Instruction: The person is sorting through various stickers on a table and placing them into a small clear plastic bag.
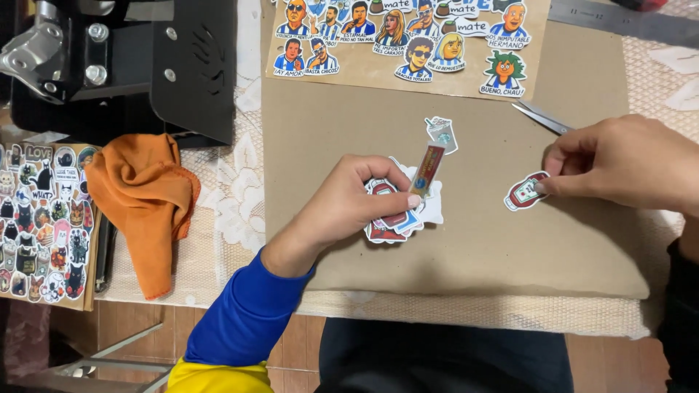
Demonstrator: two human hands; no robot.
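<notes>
My left hand (349, 200) pinches a small stack of cut-out stickers (402, 211) over a brown cardboard sheet (466, 240), with a long narrow red sticker (427, 169) sticking up between thumb and fingers. My right hand (622, 161) holds the edge of a red-and-white bottle-shaped sticker (524, 192) that lies flat on the cardboard. A small cup-shaped sticker (443, 134) lies loose just above the stack. Scissors (540, 116) rest partly under my right hand.
A sheet of cartoon-figure stickers (408, 40) lies at the cardboard's far edge. An orange cloth (142, 200) and a sheet of cat stickers (44, 218) sit left on a lace tablecloth (233, 196). A black machine (124, 62) stands far left; a metal ruler (626, 20) far right.
</notes>
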